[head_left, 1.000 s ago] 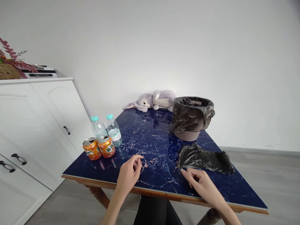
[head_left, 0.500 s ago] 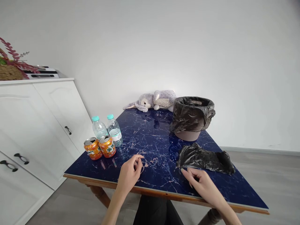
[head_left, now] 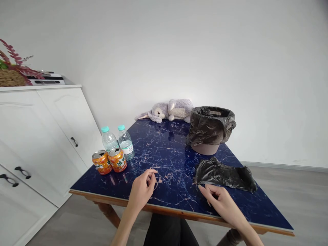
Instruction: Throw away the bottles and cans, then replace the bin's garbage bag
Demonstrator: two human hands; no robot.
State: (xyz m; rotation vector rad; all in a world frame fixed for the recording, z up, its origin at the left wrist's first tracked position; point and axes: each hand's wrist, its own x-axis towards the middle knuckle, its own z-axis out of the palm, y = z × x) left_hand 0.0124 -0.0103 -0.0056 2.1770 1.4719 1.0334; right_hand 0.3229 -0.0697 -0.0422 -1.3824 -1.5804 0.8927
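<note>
My left hand (head_left: 142, 186) rests near the front edge of the blue marbled table (head_left: 164, 150), its fingers loosely bent and nothing held. To its left stand two orange drink cans (head_left: 118, 160) with opened tops, and behind them two clear plastic bottles (head_left: 126, 145) with turquoise caps. My right hand (head_left: 217, 200) lies empty and loosely curled at the front right. Its thumb tip is close to the corner of a crumpled black plastic bag (head_left: 222, 175); whether they touch, I cannot tell. Behind that bag a bin (head_left: 205, 149) stands upright, lined with another black bag (head_left: 211, 128).
At the table's far end lies a grey plush rabbit (head_left: 164, 111) against the wall. A white cabinet (head_left: 51, 126) stands on the left, with a woven basket (head_left: 11, 78) of pink plants and a white-and-black device (head_left: 48, 81) on top.
The view has shifted very slightly. Both hands and the things on the table have kept their places.
</note>
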